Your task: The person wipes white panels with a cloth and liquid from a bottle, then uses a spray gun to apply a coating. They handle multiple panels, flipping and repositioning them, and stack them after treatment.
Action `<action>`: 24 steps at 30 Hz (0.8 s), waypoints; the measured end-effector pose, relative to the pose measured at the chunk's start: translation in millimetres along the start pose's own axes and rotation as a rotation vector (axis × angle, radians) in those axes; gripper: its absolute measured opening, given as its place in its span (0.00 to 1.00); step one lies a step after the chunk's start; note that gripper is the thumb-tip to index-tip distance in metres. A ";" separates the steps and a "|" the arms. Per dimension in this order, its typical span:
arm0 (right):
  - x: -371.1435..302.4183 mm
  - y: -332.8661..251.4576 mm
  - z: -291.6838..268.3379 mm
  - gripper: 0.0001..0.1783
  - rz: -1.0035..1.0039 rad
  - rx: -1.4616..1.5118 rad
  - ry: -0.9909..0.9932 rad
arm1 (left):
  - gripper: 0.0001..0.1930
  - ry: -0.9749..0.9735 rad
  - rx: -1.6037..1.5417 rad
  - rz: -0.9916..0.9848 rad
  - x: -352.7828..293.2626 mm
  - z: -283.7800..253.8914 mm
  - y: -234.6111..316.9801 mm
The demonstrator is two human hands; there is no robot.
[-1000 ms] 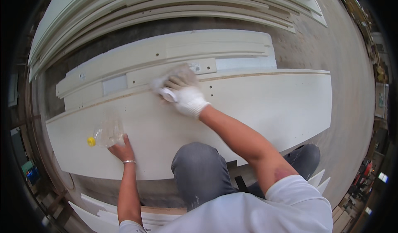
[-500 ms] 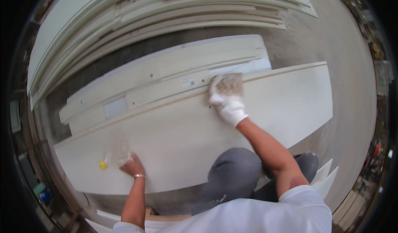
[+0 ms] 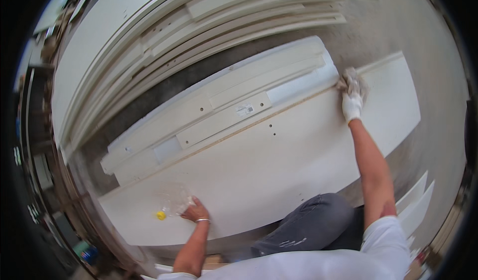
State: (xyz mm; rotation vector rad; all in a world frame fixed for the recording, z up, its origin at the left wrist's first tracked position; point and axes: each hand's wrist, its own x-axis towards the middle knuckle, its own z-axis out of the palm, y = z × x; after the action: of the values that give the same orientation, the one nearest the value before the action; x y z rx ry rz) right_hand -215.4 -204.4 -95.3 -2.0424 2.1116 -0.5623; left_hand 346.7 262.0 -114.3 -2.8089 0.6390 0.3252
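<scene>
A long white panel [image 3: 269, 175] with a bare particleboard edge lies flat across my front, a few small holes drilled in it. My left hand [image 3: 196, 211], bare with a band at the wrist, is closed round the base of a clear plastic bottle [image 3: 175, 196]. That bottle lies tilted low over the panel's left part, its yellow cap [image 3: 160, 215] pointing left. On the panel's far edge, toward the right end, my right hand [image 3: 352, 103] in a white glove presses down a crumpled greyish-beige rag [image 3: 351, 75]. The rag partly hides those fingers.
Behind the panel sits a white foam slab [image 3: 323, 56] carrying narrow white boards [image 3: 219, 130] with holes and a label. Farther back, a stack of long white panels [image 3: 199, 46] fills the upper left. More white pieces [image 3: 418, 200] stand at the lower right beside my knee [image 3: 318, 220].
My right hand has slid the rag rightward along the panel's far edge. The view has shifted and turned; my left hand still holds the bottle over the panel's left part.
</scene>
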 end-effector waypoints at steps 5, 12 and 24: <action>-60.1 -74.3 -29.0 0.22 0.053 -0.124 -0.136 | 0.38 0.268 -0.012 0.058 1.6 -3.3 7.5; -306.0 -131.4 -61.6 0.25 -0.609 0.230 -0.759 | 0.38 0.199 0.008 -0.009 -3.4 -8.2 14.9; -391.9 -45.0 -78.7 0.32 0.058 -0.159 -0.010 | 0.41 0.354 0.139 0.018 -5.6 -9.9 20.8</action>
State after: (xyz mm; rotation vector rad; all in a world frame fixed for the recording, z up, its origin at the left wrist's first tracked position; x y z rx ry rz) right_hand -177.8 195.0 -65.1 -2.0506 2.2678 -0.3866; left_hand 334.1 243.2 -107.2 -2.7459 0.7276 -0.2130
